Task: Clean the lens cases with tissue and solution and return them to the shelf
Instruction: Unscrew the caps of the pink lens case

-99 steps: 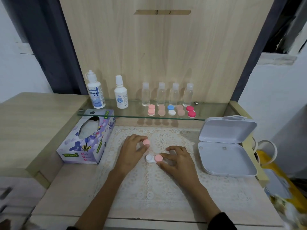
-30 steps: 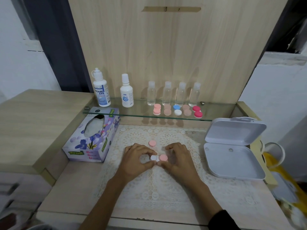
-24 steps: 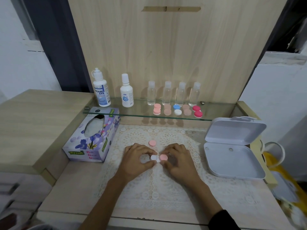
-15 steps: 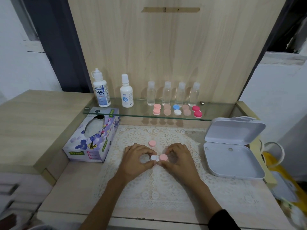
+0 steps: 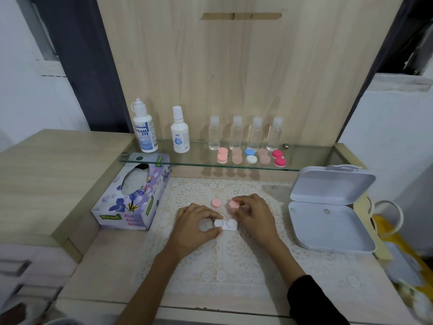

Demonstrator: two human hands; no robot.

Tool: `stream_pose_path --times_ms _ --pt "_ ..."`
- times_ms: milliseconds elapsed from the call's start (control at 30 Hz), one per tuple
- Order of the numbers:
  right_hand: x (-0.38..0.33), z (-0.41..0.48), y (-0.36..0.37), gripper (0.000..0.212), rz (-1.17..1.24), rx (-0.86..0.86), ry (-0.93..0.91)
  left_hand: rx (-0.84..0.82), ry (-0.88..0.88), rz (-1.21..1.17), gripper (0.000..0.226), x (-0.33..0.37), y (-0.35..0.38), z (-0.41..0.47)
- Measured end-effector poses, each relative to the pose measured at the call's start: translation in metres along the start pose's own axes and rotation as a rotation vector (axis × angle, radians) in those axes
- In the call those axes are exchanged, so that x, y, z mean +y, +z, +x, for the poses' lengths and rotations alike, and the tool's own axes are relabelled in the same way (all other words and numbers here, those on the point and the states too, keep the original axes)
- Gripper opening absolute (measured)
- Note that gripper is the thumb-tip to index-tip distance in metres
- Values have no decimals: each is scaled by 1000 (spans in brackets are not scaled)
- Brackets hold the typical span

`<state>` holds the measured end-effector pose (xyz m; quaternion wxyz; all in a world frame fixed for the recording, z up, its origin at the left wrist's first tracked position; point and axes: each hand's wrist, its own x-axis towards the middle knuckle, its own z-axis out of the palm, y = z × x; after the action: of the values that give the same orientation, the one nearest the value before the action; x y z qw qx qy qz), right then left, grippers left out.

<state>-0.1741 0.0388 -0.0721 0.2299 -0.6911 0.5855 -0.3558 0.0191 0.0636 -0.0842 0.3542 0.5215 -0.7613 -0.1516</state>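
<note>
A white lens case base [image 5: 226, 224] lies on the lace mat [image 5: 225, 273] with both wells uncapped. My left hand [image 5: 195, 227] pinches its left end between thumb and forefinger. My right hand [image 5: 254, 214] pinches a pink cap [image 5: 233, 204] just above and behind the case's right well. A second pink cap [image 5: 216, 203] lies loose on the mat. A purple tissue box [image 5: 133, 195] stands to the left. Two solution bottles [image 5: 145, 127] [image 5: 179, 134] stand on the glass shelf [image 5: 311, 160], with several more lens cases [image 5: 250, 157] in a row.
Several small clear bottles [image 5: 246, 134] line the back of the shelf. An open white plastic box [image 5: 328, 207] sits on the right of the counter. A raised wooden surface [image 5: 46, 174] borders the left. Yellow items [image 5: 403, 254] lie beyond the right edge.
My right hand has taken the second pink cap off the case and lifted it up and back. My left hand still holds the case's left end.
</note>
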Motion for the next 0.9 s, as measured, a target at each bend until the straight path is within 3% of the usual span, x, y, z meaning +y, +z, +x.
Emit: stream_pose_path --times_ms 167,267,400,533,700,900 --pt "-1 4 3 34 -161 -32 -36 5 -2 5 23 1 0 0" --pt "2 1 1 40 -102 -36 -53 10 2 7 25 1 0 -1" --pt "5 -11 -5 27 156 -28 -75 11 6 13 24 2 -1 -1" --pt "8 -25 -11 33 137 -128 -103 18 4 18 23 3 -1 -1" --pt "11 -28 -9 30 92 -97 -130 -1 13 49 25 4 -1 -1" --pt "10 -28 -8 28 77 -78 -140 -25 -3 164 62 4 -2 -6"
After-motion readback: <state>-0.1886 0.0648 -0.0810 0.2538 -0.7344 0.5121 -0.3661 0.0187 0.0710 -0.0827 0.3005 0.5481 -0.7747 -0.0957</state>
